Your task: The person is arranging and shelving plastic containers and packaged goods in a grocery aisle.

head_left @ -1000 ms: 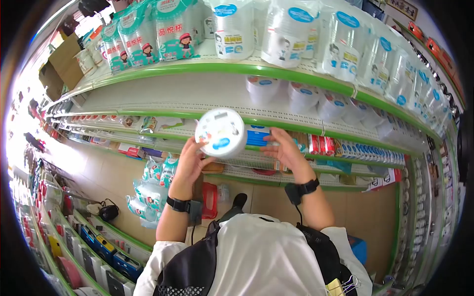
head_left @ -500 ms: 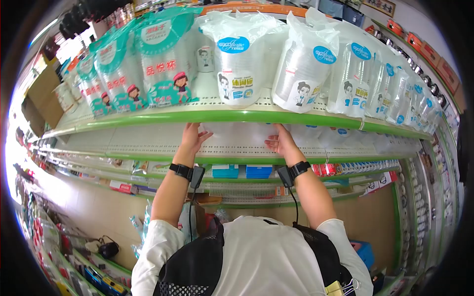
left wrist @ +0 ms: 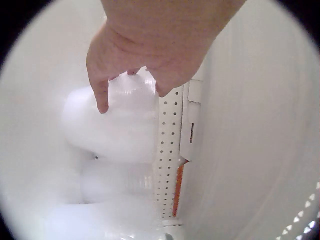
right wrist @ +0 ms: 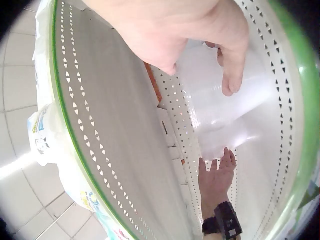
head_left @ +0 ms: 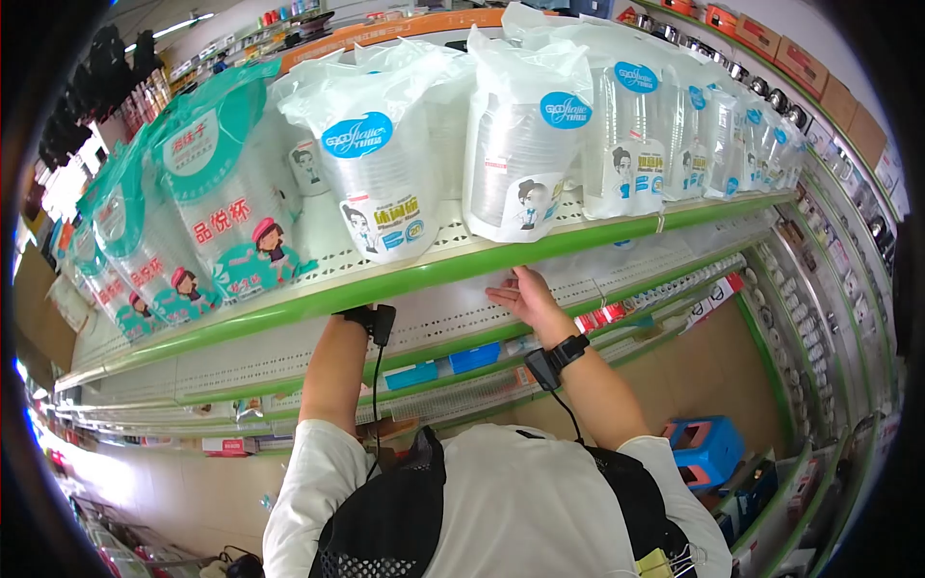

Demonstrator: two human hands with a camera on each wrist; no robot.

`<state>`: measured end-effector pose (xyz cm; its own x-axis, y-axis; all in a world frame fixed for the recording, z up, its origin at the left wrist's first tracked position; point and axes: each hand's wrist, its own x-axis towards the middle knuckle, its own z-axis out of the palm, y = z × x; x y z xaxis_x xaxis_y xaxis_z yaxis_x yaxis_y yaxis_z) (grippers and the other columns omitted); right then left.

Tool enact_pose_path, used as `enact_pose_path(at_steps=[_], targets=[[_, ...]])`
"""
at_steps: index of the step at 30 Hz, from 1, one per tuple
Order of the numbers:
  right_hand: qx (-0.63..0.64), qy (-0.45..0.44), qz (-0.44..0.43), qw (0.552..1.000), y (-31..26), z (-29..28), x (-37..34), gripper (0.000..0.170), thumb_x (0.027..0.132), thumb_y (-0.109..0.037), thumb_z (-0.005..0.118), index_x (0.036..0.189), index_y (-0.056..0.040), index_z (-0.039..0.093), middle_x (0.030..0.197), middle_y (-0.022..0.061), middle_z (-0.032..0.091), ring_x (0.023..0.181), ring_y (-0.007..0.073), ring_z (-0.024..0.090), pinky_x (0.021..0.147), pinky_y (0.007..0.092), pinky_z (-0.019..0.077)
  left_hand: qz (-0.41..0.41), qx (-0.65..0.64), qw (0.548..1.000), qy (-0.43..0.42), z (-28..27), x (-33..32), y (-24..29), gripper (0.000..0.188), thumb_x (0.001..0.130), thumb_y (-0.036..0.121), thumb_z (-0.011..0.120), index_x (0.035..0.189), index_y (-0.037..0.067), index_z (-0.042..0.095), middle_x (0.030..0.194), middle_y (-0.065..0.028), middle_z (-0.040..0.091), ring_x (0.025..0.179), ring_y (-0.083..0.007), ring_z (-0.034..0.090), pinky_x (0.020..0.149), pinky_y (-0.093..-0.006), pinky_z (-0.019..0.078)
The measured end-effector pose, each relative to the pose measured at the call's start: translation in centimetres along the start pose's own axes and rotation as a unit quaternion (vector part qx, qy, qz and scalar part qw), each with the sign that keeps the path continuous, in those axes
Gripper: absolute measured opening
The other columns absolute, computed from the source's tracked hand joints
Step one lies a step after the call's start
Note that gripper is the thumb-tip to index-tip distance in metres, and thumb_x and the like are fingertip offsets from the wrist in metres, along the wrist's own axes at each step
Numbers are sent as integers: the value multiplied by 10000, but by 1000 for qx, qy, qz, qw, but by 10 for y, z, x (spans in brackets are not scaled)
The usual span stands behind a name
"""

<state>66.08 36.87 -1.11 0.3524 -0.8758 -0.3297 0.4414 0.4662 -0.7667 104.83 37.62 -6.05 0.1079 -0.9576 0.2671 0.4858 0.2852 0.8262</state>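
Both hands reach onto the shelf under the top one, among round translucent packs that look like stacked plastic bowls. In the left wrist view my left hand spreads its fingers and thumb about the end pack; the upper shelf hides this hand in the head view. My right hand is just below the green shelf edge, fingers loosely extended to the left. The right wrist view puts its thumb and fingers either side of a pack, while the left hand has its fingertips right at the neighbouring pack.
The green-edged top shelf overhangs the hands. On it stand bagged clear cups and green-topped cup packs. Lower down are blue boxes, and a blue stool stands on the floor at right.
A second ago, a round white pack was at my left hand, out in front of the shelves. Both hands then went in under the top shelf, the left one farther. The head view has shifted.
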Motion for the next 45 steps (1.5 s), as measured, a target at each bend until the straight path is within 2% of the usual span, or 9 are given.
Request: enact_pose_path(at_steps=[2,7,12,14,18,19,28,38,45], targets=[[13,-7,4,1000,-1,-3,-2,648,946,-459,712,1282,27,446,1024,113,443,911,416,705,845,522,629,13,25,1000,-6,4,25,0,480,1005,419,595,1385,129,550,1389,-98,593,1241,-294,558,1038,-491,508],[-72,35,20,997,-18,-7,-38,495,957,-427,707,1219,-65,494,1043,106,522,836,354,701,737,507,622,70,91,993,10,-22,-46,-16,495,1005,447,582,1390,138,547,1399,-95,590,1287,-286,542,1050,-486,499],[-129,-36,36,990,-17,-28,-67,259,980,-284,669,1128,-117,538,958,53,613,724,185,648,585,338,540,140,147,976,77,-13,-76,4,507,1004,470,571,1393,146,544,1407,-93,588,1323,-279,530,1059,-482,492],[-166,-74,49,982,-17,-24,-75,215,988,-260,653,1115,-122,548,932,42,626,703,148,630,561,301,511,-116,-123,957,236,60,-119,56,424,1010,399,589,1328,121,614,1291,-67,673,1166,-233,608,1081,-437,442],[-214,-190,58,956,-23,-6,-96,137,1008,-228,622,1076,-124,564,914,27,624,677,116,589,535,268,452,-130,-118,961,213,90,-187,80,248,1028,270,520,1175,95,618,1159,-74,682,1022,-220,637,918,-362,506],[-220,-218,67,949,-26,-4,-101,138,1008,-226,623,1077,-123,565,915,28,625,678,115,588,537,267,451,-109,-141,960,215,106,-206,84,201,1031,224,495,1091,85,628,1077,-70,699,949,-193,644,826,-338,509],[-254,-361,114,890,-39,-41,-113,127,1019,-201,594,1069,-87,569,917,42,641,727,115,633,625,271,527,29,-203,925,320,230,-381,40,207,1043,204,487,1094,71,637,994,-60,703,871,-179,649,777,-317,517],[-287,-471,234,801,-5,-102,-133,135,1023,-209,602,1082,-93,570,940,47,655,726,126,641,637,271,522,172,-191,790,557,406,-578,-58,215,988,210,546,1117,72,647,996,-53,676,865,-196,625,793,-341,535],[-307,-525,279,743,28,-102,-187,150,1013,-215,619,1108,-110,570,968,20,628,767,113,621,684,264,522,260,-169,711,631,501,-679,-78,231,993,224,533,1132,75,641,1015,-48,669,874,-184,606,800,-336,508]])
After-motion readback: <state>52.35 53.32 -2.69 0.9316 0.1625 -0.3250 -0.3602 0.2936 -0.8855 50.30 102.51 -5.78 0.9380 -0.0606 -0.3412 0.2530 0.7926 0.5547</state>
